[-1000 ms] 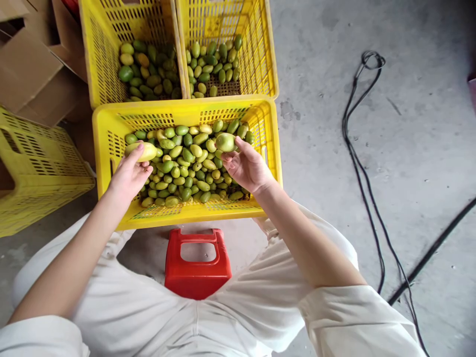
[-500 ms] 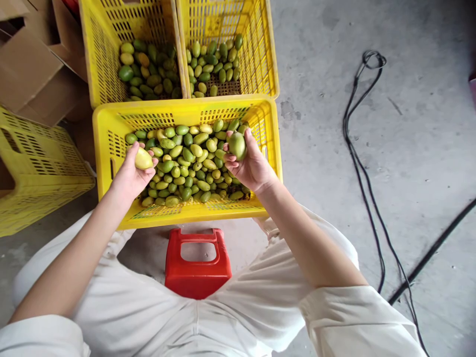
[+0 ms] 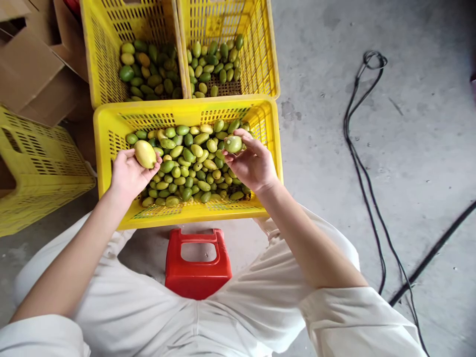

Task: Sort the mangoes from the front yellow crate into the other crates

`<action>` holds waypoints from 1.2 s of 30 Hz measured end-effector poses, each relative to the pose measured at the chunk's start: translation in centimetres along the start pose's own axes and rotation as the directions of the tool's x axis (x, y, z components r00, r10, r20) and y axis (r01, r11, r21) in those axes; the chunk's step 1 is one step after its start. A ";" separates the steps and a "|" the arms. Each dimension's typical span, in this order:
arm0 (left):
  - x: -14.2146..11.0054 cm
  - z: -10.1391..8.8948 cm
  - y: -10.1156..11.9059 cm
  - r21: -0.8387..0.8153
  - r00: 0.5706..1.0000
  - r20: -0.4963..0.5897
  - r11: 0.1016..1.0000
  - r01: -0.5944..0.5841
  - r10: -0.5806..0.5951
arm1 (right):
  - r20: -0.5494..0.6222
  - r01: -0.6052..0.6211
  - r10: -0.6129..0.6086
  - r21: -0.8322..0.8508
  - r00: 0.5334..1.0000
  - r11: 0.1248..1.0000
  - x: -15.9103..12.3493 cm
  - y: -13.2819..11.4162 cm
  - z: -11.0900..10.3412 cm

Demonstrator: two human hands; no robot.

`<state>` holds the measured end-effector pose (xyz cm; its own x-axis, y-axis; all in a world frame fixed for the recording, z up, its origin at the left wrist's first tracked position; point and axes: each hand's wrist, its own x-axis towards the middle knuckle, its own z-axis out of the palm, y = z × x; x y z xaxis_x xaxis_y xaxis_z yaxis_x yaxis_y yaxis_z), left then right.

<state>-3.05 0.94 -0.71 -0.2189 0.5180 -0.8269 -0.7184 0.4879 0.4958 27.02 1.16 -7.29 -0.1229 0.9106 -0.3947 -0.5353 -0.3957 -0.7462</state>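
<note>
My left hand [image 3: 131,173] holds a smooth yellow oval fruit [image 3: 145,154], its fingers curled under it and the fruit facing up. In my right hand [image 3: 256,162] is a green oval fruit [image 3: 233,144], gripped between thumb and fingers with one end turned toward me. Both hands hover over the front yellow crate [image 3: 188,216], left hand at its left side, right hand at its right. Many small oval fruits [image 3: 197,150], green to yellow, lie loose in this crate. Their exact kind I cannot tell.
Behind stand two more yellow crates, left [image 3: 105,64] and right [image 3: 256,54], each with similar fruits. Another yellow crate [image 3: 44,183] and cardboard boxes [image 3: 28,69] are at the left. A red plastic stool [image 3: 198,280] is between my legs. Black cables [image 3: 353,144] lie on the floor right.
My left hand has turned palm up, showing more of the yellow fruit. My right hand has rotated the green fruit so that its end faces me.
</note>
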 end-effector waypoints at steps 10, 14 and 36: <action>0.0 0.3 -0.1 0.049 0.999 -0.051 0.999 -0.011 0.014 | -0.091 -0.122 0.130 0.091 0.987 0.988 -1.1 -0.6 2.4; 0.4 -0.1 0.2 0.068 0.995 -0.084 0.996 0.061 -0.056 | -0.135 -0.206 0.214 0.072 0.967 0.976 -1.1 -0.8 2.6; 1.0 -0.9 -0.3 0.183 0.991 0.118 0.982 0.044 -0.067 | -0.194 -0.175 0.197 0.123 0.961 0.977 -0.4 0.2 2.1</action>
<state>-3.62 0.71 -1.97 -0.0908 0.5639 -0.8208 -0.5943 0.6307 0.4990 25.22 0.98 -6.15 -0.0610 0.7739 -0.6304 -0.6039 -0.5314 -0.5941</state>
